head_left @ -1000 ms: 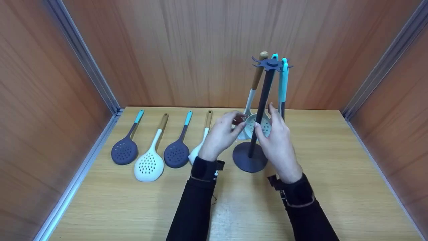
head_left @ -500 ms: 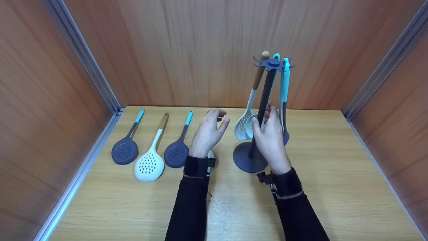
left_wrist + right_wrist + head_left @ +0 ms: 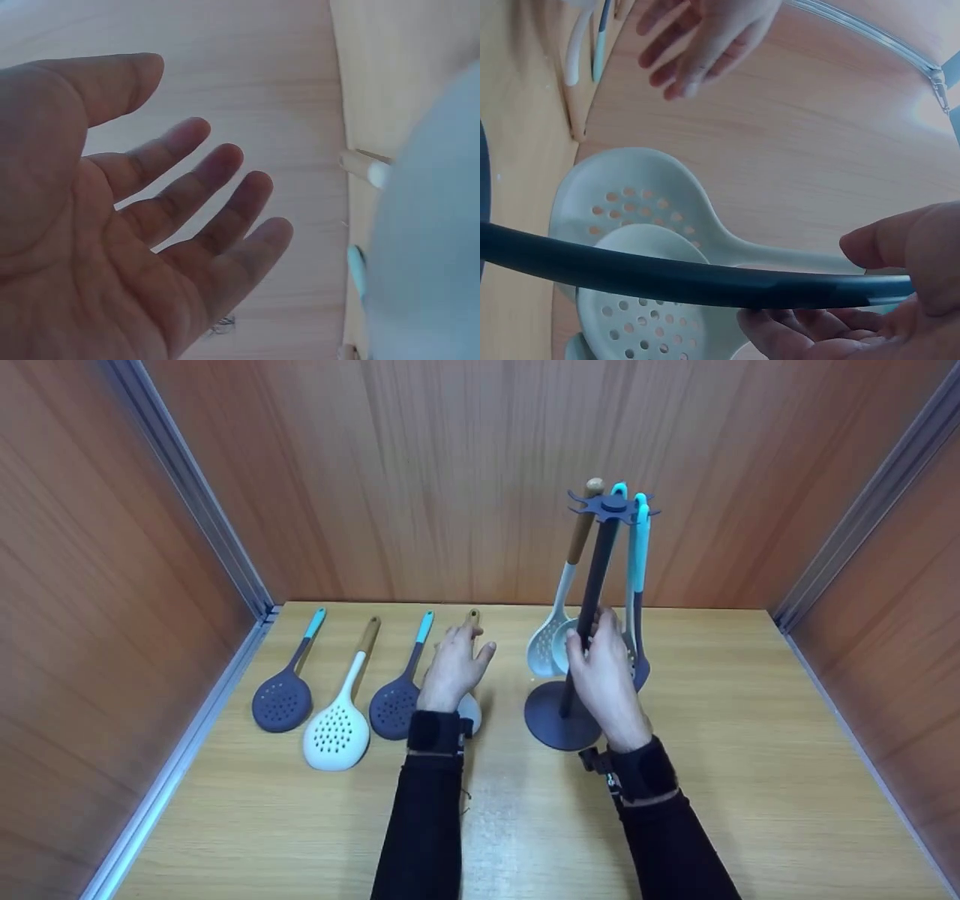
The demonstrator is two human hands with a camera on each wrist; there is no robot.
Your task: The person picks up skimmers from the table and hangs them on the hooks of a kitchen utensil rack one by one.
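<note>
While the right hand (image 3: 604, 679) gripped the rack pole (image 3: 592, 600) with curled fingers, four skimmers hung there. Beneath the left hand's (image 3: 452, 669) open, empty fingers, four skimmers lay on the bench (image 3: 750, 780), not yet hung.

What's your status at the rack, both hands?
Left hand open above the fourth skimmer on the table. Right hand gripping the rack pole. Skimmers hanging on the rack. Nothing blocking.

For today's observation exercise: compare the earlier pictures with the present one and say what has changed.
The left hand left the hanging skimmers, moved left and down, and now hovers open over the fourth skimmer on the table. The right hand stays on the stand. The other three lying skimmers have not moved.
</note>
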